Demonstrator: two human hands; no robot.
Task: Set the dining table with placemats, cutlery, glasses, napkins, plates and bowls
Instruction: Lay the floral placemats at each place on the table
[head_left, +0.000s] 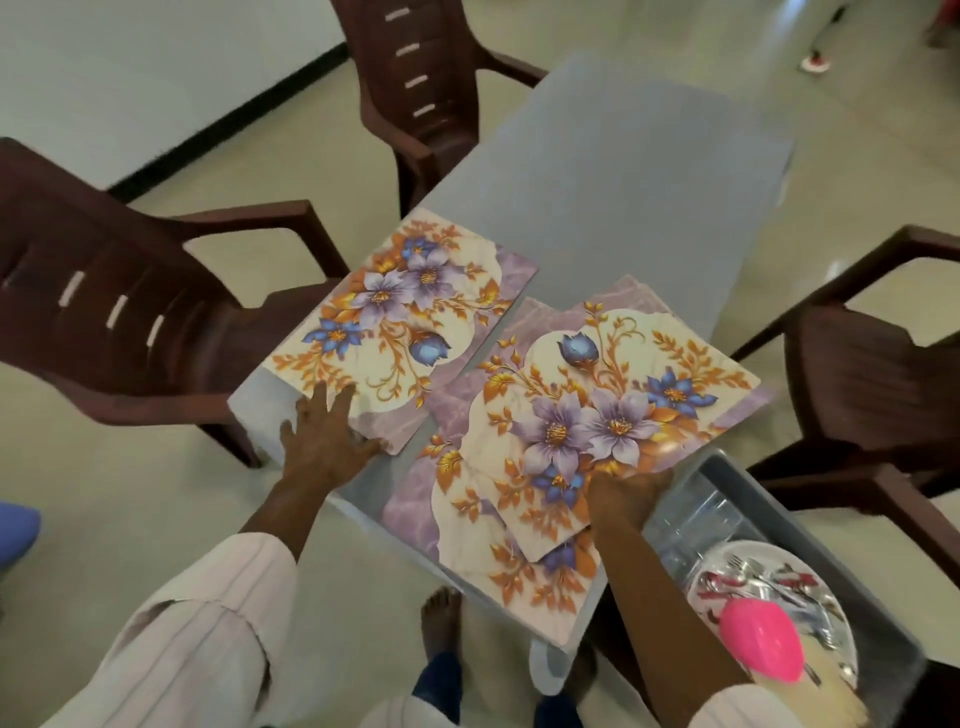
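Purple floral placemat (400, 317) lies under the flat, spread left hand (324, 436) — right hand (626, 491) grips the upper mat (623, 395) beside it.

One grey table (597, 171), three brown plastic chairs (119, 312), one grey bin (727, 460) holding one plate (737, 558) and one pink bowl (761, 639), and seemingly four floral placemats (395, 312) (three overlap in a pile).
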